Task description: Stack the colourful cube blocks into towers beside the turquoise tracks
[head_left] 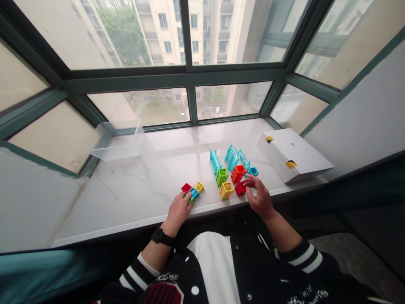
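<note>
My left hand [180, 208] grips a low cluster of plastic toy blocks. In it I see a red block [186, 187], a blue block [193, 193], a yellow block [199, 187] and a bit of green under my fingers. My right hand [258, 196] has its fingers apart beside a small red block [240, 188]; whether a fingertip touches it I cannot tell. Around it stand an orange-red block stack [238, 173], a yellow block stack [226, 191], a green block stack [222, 177] and a blue block [253, 171].
Behind the blocks lie a straight turquoise track piece [215, 161] and a curved ribbed one [232, 157]. A clear plastic bin [122, 147] sits at the left on the marble sill [139, 211]. At the right rests a white box [294, 152], near the window frame.
</note>
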The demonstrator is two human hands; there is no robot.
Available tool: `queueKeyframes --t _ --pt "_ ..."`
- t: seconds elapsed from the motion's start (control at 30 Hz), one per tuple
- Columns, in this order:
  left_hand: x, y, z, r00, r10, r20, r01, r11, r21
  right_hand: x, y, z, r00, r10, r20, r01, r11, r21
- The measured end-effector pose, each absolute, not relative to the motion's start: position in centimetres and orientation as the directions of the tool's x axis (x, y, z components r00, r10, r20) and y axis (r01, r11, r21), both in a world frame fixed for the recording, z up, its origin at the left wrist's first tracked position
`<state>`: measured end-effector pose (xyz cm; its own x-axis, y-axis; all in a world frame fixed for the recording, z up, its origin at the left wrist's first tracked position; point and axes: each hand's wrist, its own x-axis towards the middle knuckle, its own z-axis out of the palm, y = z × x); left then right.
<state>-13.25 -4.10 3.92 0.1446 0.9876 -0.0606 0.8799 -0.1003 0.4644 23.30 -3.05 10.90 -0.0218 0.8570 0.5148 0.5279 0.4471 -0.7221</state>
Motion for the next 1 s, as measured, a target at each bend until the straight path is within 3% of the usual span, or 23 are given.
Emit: queueKeyframes --t 0.17,0.4,0.8,0.9,1.0 --pt "-13.7 -4.6 4.5 0.185 0.978 -0.097 0.836 -0.104 0.539 21.2 -2.7 11.2 -0.145 0.850 0.507 0.470 0.509 -0.721" --pt "-15.3 -4.8 6.3 0.181 0.951 -0.250 0.766 0.023 0.643 19.0 -2.7 11.6 -0.294 0.810 0.508 0.386 0.587 -0.712" --pt "-16.4 -4.7 6.6 0.140 0.887 -0.440 0.709 0.220 0.670 18.1 -2.9 11.2 -0.287 0.796 0.534 0.354 0.606 -0.713" --pt "-16.8 -4.6 7.2 0.100 0.892 -0.442 0.619 0.292 0.729 18.1 -3.1 11.4 -0.283 0.797 0.533 0.355 0.604 -0.714" --pt "-16.9 -4.5 8.5 0.066 0.892 -0.447 0.370 0.394 0.841 18.1 -3.1 11.6 -0.284 0.793 0.539 0.346 0.609 -0.714"
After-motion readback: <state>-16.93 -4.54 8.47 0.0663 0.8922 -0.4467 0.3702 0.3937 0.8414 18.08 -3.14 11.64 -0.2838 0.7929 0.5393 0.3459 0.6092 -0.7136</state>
